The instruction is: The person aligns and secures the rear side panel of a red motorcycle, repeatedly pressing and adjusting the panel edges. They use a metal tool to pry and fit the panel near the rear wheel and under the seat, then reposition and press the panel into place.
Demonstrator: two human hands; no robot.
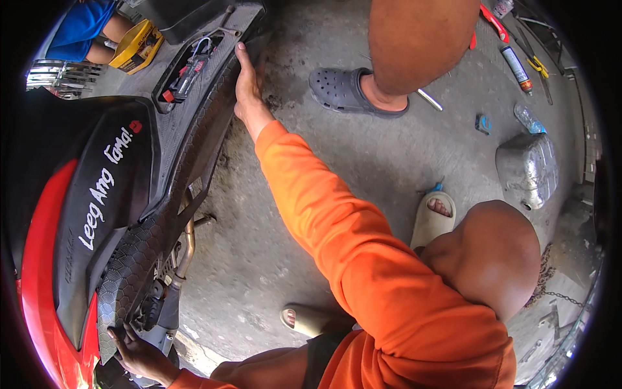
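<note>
A black and red motor scooter (123,188) fills the left side. Along its lower edge runs a long black side panel (133,269) with a honeycomb texture. My right hand (251,94) grips this panel near the front footboard, thumb along the outer edge, fingers hidden behind it. Down at the panel's rear end, my left hand (139,353) is closed round its bottom edge. An open compartment (188,74) in the footboard shows cables and red-and-black parts. A metal wrench (223,30) lies on the footboard ahead of it. Beneath the panel, an exhaust pipe (186,249) shows.
Another person's leg (421,45) in a grey clog (353,91) stands close ahead on the right. A person in blue shorts (78,29) is beside a yellow bucket (137,47). Rightward lie a spray can (516,68), a plastic bottle (529,118) and a silver metal tank-like box (528,170).
</note>
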